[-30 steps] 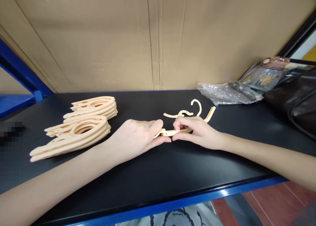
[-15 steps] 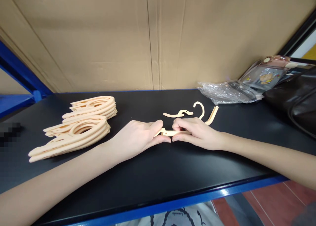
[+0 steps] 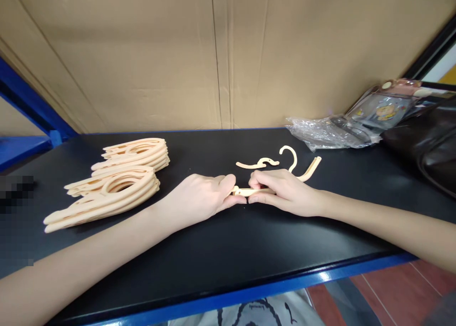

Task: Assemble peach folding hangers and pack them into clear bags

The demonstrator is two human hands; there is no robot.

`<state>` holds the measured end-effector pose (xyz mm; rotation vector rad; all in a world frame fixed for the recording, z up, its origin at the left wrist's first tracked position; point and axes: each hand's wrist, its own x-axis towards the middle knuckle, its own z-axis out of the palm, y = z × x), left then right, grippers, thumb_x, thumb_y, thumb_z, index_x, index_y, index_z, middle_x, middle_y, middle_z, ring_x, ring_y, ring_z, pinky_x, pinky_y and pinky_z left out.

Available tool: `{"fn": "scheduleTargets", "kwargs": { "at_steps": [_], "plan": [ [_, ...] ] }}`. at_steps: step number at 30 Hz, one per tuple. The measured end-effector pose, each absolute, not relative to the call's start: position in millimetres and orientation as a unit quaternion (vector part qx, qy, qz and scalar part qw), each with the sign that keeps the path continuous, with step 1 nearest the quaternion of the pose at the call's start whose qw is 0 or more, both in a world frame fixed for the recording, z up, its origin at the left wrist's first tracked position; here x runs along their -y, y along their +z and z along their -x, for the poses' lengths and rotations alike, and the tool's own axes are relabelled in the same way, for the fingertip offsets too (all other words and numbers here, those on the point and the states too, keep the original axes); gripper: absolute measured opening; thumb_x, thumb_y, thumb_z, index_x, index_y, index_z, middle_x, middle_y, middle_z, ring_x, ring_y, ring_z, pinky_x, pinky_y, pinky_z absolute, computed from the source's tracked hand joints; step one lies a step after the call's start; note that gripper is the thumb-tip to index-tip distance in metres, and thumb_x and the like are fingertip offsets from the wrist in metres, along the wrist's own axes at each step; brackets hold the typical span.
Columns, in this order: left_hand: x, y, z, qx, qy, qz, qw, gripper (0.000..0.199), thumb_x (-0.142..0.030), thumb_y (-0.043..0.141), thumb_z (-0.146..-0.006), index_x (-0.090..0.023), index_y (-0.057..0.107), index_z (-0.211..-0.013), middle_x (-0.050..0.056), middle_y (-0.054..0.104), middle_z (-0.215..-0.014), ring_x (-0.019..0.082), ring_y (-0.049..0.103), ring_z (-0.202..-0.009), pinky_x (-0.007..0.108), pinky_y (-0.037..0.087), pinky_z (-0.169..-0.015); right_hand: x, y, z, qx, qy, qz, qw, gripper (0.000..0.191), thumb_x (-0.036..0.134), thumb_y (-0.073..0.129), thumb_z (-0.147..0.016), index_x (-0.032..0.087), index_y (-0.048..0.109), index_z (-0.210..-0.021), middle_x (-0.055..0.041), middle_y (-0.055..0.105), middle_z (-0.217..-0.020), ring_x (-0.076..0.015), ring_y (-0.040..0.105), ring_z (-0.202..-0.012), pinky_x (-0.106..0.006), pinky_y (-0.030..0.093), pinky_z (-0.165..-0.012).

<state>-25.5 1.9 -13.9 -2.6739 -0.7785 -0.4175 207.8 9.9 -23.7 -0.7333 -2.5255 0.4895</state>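
A cream plastic clothes hanger is stretched between my hands, its arm (image 3: 246, 192) showing at the fingertips. My left hand (image 3: 204, 195) pinches a small cream part at the left end of that arm. My right hand (image 3: 285, 190) is closed around the middle of the hanger and hides much of it. Behind my right hand rises the hook (image 3: 293, 156), and another arm of the hanger (image 3: 310, 170) sticks out to the right. A loose curved hanger piece (image 3: 258, 164) lies on the black tabletop just beyond my hands.
Two stacks of cream hanger pieces, a near one (image 3: 117, 193) and a far one (image 3: 142, 154), lie on the left. At the back right are a crumpled clear plastic bag (image 3: 320, 131) and a dark bag (image 3: 423, 136). A cardboard wall (image 3: 149, 55) stands behind the black tabletop (image 3: 228, 250).
The hanger arm beyond my right hand has tipped outward to the right. The part at my left fingertips now sits closer against the arm. Both hands stay nearly in place.
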Motion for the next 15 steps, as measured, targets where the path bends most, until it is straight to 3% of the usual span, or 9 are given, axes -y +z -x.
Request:
{"fn": "scheduleTargets", "kwargs": {
  "at_steps": [15],
  "plan": [
    [0.3, -16.7, 26.3, 0.247, -0.123, 0.919, 0.280, 0.046, -0.037, 0.018, -0.105, -0.017, 0.044, -0.072, -0.001, 0.053, -0.056, 0.013, 0.055, -0.043, 0.025, 0.022, -0.039, -9.7, -20.8, -205.9, 0.920, 0.182, 0.281, 0.205, 0.027, 0.040, 0.046, -0.097, 0.021, 0.041, -0.078, 0.0045, 0.046, -0.067, -0.0102, 0.042, -0.058, -0.023, 0.028, -0.055]
  ]
}}
